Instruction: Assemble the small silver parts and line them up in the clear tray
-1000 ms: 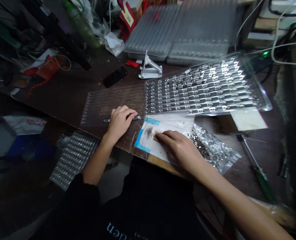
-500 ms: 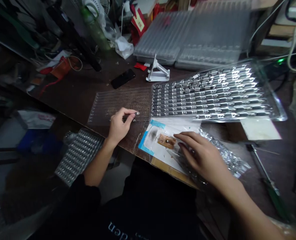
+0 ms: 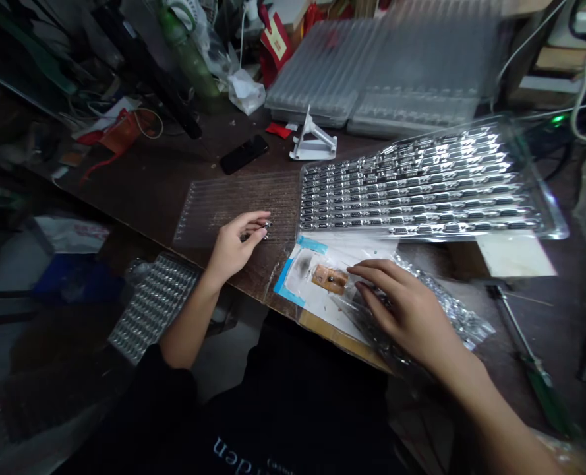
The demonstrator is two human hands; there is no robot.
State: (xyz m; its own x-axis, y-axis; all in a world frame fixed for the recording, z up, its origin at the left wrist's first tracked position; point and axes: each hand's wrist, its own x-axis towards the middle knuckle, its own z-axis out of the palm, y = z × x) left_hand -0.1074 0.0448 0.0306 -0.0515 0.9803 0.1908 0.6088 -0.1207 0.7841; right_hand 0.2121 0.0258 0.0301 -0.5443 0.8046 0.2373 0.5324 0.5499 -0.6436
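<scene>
Both hands [image 3: 231, 247] [image 3: 411, 310] over dark workbench [image 3: 144, 188]

The dark shirt [image 3: 297, 402] near the bottom reads "den" [image 3: 232, 456]; the red print [image 3: 91, 230] on the white bag [image 3: 58, 237] at left is too blurred.

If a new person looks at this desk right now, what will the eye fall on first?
Most likely the big tray of shiny metal connectors, right of centre. Next come the two hands: the left hand, with metal pieces at its fingers, over the flat clear tray, and the right hand close beside the brown block. Behind, at the top, a red thing with a pale label also stands out.
</scene>
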